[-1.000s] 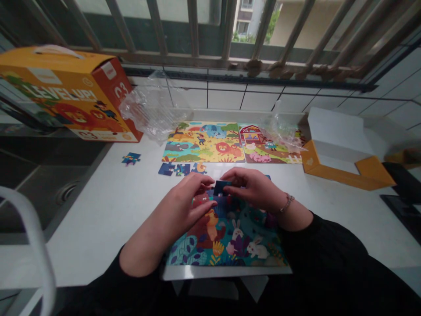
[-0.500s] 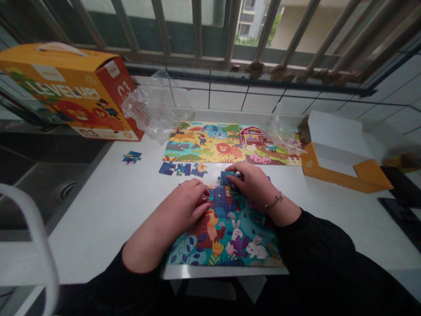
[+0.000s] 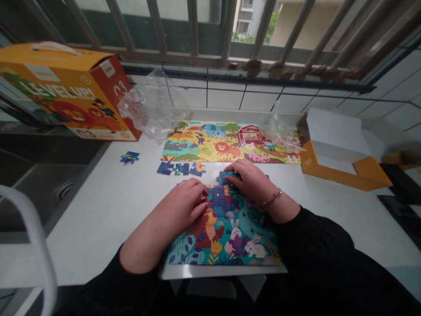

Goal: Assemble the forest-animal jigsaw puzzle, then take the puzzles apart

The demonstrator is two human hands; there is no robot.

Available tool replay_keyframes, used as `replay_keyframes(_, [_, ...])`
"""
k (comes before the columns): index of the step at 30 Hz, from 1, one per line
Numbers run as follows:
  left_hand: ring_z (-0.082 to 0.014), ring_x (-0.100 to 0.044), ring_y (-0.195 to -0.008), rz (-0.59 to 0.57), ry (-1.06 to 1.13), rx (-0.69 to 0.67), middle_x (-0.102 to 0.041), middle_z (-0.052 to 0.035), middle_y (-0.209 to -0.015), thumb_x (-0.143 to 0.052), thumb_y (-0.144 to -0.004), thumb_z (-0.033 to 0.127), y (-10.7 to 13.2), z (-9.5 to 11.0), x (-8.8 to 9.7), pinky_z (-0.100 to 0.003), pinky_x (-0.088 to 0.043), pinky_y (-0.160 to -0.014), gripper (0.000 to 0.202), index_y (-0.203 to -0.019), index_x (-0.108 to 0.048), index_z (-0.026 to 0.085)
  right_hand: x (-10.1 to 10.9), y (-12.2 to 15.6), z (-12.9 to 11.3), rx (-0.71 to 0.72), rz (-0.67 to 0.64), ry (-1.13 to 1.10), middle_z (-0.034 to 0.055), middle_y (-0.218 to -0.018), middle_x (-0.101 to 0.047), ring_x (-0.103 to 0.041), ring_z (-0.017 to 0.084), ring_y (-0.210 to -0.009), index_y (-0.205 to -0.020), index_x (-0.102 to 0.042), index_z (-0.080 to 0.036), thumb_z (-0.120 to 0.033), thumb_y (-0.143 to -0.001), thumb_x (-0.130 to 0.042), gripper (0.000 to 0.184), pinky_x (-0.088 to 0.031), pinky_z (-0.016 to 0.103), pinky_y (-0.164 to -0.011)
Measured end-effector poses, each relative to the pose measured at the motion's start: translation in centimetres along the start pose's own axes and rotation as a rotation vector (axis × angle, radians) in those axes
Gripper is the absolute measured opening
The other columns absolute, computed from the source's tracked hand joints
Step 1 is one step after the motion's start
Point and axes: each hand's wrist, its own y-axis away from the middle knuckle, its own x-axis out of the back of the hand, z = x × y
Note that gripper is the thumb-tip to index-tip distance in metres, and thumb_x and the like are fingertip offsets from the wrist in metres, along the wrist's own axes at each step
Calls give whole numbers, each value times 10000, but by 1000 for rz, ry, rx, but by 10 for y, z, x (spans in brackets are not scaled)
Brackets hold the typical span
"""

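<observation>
The jigsaw puzzle (image 3: 226, 232), mostly joined, lies near the counter's front edge, with rabbits, a bear-like animal and leaves on it. My left hand (image 3: 186, 202) rests on its upper left part, thumb and fingers apart, fingertips slightly bent, nothing visibly held. My right hand (image 3: 251, 182) pinches a dark blue puzzle piece (image 3: 223, 177) between thumb and fingers at the puzzle's top edge. Part of that edge is hidden beneath the right hand. Beyond my left hand lie several loose puzzle pieces (image 3: 173, 168) in a row, and another loose piece (image 3: 129, 157) sits farther left.
Two finished picture boards, one with safari animals (image 3: 202, 142) and one with a farm (image 3: 259, 145), lie behind. Crumpled clear plastic (image 3: 153, 105) leans by an orange box (image 3: 66, 96). An opened orange carton (image 3: 342, 171) stands right. A sink (image 3: 39, 188) borders the left.
The view has shifted slightly. My right hand keeps its pinch on the puzzle piece, now a touch closer against the puzzle's top edge. My left hand stays in place.
</observation>
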Motion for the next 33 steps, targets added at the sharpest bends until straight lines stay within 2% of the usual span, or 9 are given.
replay_keyframes(8, [-298, -649, -1104, -7, 18, 13, -691, -112, -1171, -679, -1000, 266, -1, 2, 1, -456, -543, -988, 82, -1040, -707, 200, 0, 5, -1, 23, 3, -31, 118, -1230, -668, -652, 269, -1138, -1205, -741, -223, -250, -966, -828, 256, -554, 432, -1006])
replay_keyframes(14, [-301, -647, -1102, -19, 13, 25, -689, -113, -1165, -693, -1004, 265, -1, 2, 0, -462, -542, -990, 83, -1048, -709, 196, 1, 6, 0, 38, -8, -12, 114, -1223, -679, -662, 274, -1127, -1186, -767, -236, -251, -960, -835, 237, -561, 453, -1003])
replay_keyframes(19, [-302, -648, -1145, 82, -11, 31, -688, -112, -1197, -663, -1002, 245, 0, -6, -2, -473, -547, -1046, 65, -1040, -699, 207, -1, 6, 3, 66, 4, 29, 128, -1221, -689, -665, 281, -1091, -1169, -811, -234, -278, -965, -829, 210, -564, 466, -983])
replay_keyframes(23, [-350, -622, -1278, 260, -142, 146, -665, -161, -1350, -627, -1003, 254, 2, -21, -6, -536, -517, -1148, 182, -1161, -696, 195, -1, 5, 4, 80, 1, 57, 135, -1200, -712, -669, 296, -1082, -1161, -840, -242, -296, -972, -824, 197, -560, 473, -969])
replay_keyframes(25, [-372, -598, -1345, 307, -199, 199, -647, -187, -1428, -601, -1017, 264, 1, -28, -8, -561, -491, -1193, 230, -1210, -694, 180, 0, 4, 4, 88, -13, 64, 135, -1172, -731, -675, 296, -1068, -1158, -850, -241, -290, -986, -805, 185, -560, 466, -957])
replay_keyframes(29, [-379, -571, -1423, 289, -236, 188, -640, -222, -1498, -549, -1041, 255, -7, -35, -10, -569, -440, -1257, 291, -1268, -693, 144, 2, 3, 2, 89, -49, 49, 124, -1154, -764, -692, 286, -1060, -1167, -847, -243, -251, -1015, -751, 180, -563, 444, -944])
replay_keyframes(33, [-359, -574, -1435, 251, -248, 128, -663, -208, -1488, -530, -1050, 236, -20, -34, -10, -552, -416, -1276, 327, -1327, -675, 143, 7, 4, 3, 36, -4, 1, 123, -1184, -788, -704, 289, -1093, -1288, -781, -214, -172, -994, -734, 300, -552, 451, -984])
